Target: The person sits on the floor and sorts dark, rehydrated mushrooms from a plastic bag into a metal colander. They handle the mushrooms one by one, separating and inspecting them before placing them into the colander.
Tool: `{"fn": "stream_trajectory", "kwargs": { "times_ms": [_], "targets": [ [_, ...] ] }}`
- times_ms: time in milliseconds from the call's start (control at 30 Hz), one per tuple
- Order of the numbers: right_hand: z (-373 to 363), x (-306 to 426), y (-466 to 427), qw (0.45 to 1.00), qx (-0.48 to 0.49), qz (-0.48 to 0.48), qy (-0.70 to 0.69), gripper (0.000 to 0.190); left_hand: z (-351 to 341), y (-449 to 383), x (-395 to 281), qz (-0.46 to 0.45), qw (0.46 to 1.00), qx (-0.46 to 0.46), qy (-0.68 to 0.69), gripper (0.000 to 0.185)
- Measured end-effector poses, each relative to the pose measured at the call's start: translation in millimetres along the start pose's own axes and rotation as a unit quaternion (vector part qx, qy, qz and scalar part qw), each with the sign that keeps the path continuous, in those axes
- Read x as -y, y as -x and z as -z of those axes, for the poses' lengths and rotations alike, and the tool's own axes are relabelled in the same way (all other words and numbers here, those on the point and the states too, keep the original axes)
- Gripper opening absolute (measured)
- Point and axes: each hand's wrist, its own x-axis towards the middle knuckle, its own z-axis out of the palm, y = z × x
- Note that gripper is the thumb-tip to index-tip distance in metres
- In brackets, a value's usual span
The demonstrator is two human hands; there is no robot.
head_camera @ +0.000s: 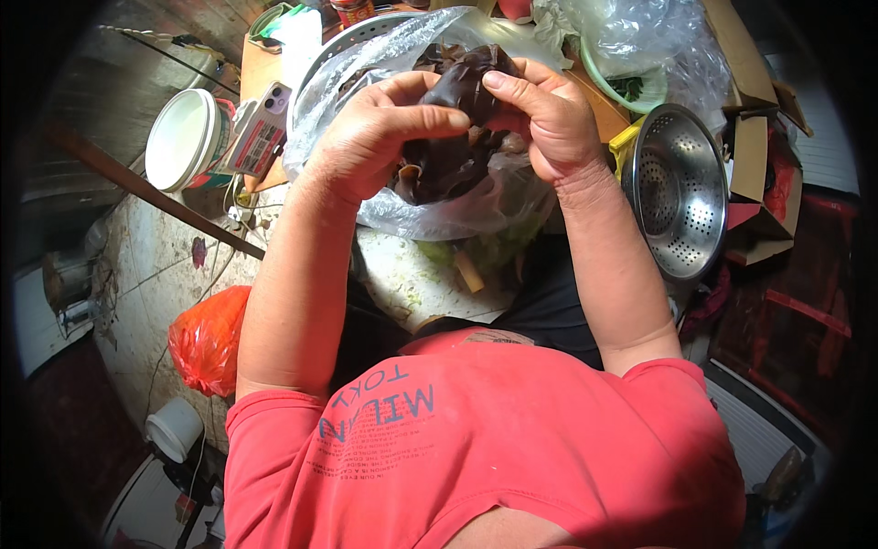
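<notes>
Between my two hands is a dark, glossy piece of wood ear fungus. My left hand grips its near left side, thumb laid across it. The fingers and thumb of my right hand pinch its right edge. Below the hands, more wood ear fungus lies in a clear plastic bag. The bag's film spreads up over the rim of a perforated metal colander. My hands partly hide the bag's contents.
To the right stands a tilted steel colander, beside an open cardboard box. On the left are a lidded white bucket, a phone and a red plastic bag. Green scraps lie on the floor between my legs.
</notes>
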Motion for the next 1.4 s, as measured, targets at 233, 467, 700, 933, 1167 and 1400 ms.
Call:
{"fn": "stream_trajectory", "kwargs": {
  "times_ms": [233, 467, 700, 933, 1167, 1400],
  "targets": [
    [1, -1, 3, 1.0, 0.01, -0.025, 0.016, 0.023, 9, -1, 6, -0.01, 0.998, -0.063, 0.001, 0.015],
    [3, 0, 8, 0.999, 0.026, -0.028, 0.001, 0.023, 10, -1, 10, -0.031, 0.997, -0.068, -0.001, 0.013],
    [0, 2, 12, 0.997, 0.036, -0.01, 0.073, 0.022, -2, 1, 7, -0.045, 0.995, -0.088, -0.008, 0.025],
    [-1, 3, 11, 0.997, 0.032, -0.01, 0.067, 0.023, -4, 0, 11, -0.063, 0.977, -0.109, -0.173, 0.029],
    [17, 5, 0, 0.996, -0.036, 0.031, 0.073, 0.023, 1, 8, 1, -0.017, 0.991, -0.08, -0.109, 0.029],
    [18, 4, 0, 0.996, -0.033, 0.039, 0.077, 0.024, 15, 0, 4, 0.019, 0.984, -0.089, -0.151, 0.021]
  ]
}}
